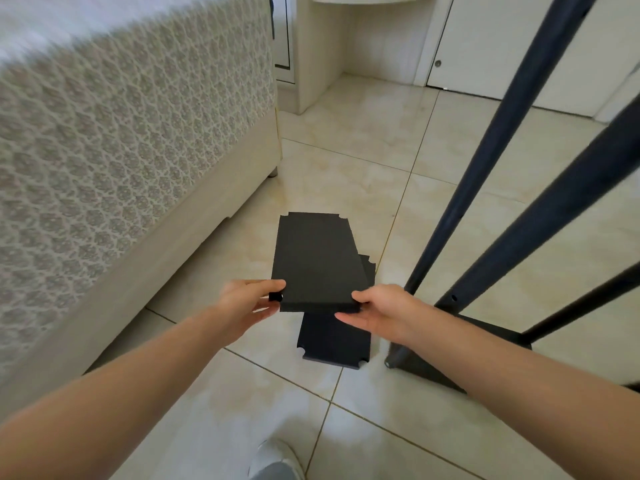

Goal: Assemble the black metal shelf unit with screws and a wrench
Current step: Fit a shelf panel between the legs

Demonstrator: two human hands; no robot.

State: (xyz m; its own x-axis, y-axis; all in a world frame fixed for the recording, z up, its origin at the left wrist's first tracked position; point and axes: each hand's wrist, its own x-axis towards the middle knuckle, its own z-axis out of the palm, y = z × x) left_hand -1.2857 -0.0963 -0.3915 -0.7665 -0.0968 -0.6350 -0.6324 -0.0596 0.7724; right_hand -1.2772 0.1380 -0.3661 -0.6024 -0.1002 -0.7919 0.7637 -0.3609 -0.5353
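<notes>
L hand [247, 299] & R hand [381, 311] pinched near corners of 1 black shelf board [317, 261], thumbs on top (spare boards [334, 336] lay underneath).

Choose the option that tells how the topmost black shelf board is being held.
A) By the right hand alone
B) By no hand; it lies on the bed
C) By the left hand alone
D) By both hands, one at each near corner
D: the left hand and the right hand each grip a near corner of the black shelf board, above the other boards on the tiled floor.
</notes>
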